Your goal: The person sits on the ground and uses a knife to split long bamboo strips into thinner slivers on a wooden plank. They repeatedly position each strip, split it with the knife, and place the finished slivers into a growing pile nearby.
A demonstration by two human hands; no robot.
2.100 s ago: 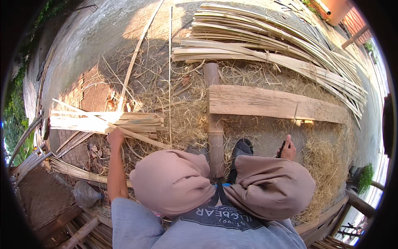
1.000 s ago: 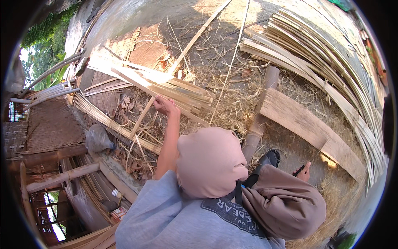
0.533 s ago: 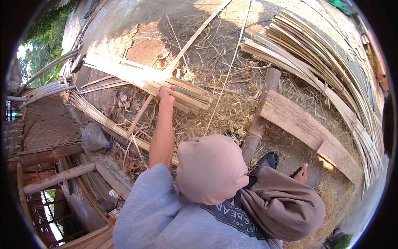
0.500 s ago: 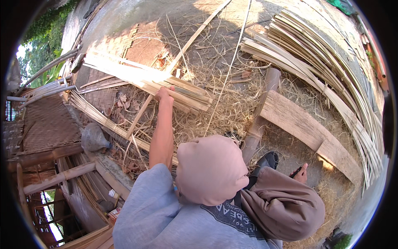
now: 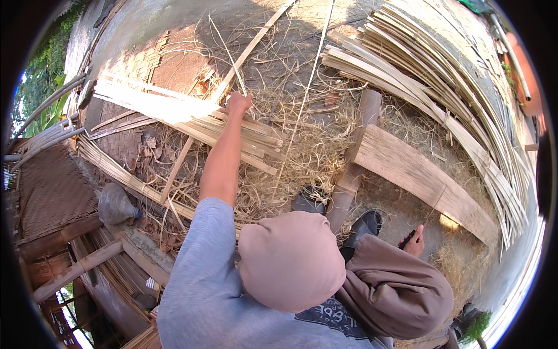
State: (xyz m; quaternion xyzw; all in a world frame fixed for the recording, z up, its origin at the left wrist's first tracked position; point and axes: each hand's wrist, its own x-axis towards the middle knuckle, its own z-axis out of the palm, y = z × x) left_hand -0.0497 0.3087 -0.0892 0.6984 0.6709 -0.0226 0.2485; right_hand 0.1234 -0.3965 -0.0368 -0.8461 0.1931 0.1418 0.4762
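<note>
My left arm stretches out over a bundle of split bamboo strips (image 5: 256,137) on the ground. My left hand (image 5: 238,104) is closed at the bundle's far edge, where a thin bamboo strip (image 5: 228,53) meets the fingertips. The bundle's left part is washed out by sunlight. Beyond my bent knee, my right hand (image 5: 415,242) is closed around a black handle (image 5: 406,241); the rest of that tool cannot be made out. A wide wooden board (image 5: 407,167) lies nearby, its left end resting on a round log (image 5: 361,131).
A large stack of long strips (image 5: 427,72) curves along the right. Loose shavings (image 5: 317,154) litter the ground. More strips (image 5: 125,170) lie at left near a clear plastic jug (image 5: 116,205). A long flat strip (image 5: 256,49) reaches away from the bundle.
My left hand has moved from on top of the bundle to its far edge. The strips at the bundle's near side lie more spread. My right hand keeps its hold; the view has shifted slightly.
</note>
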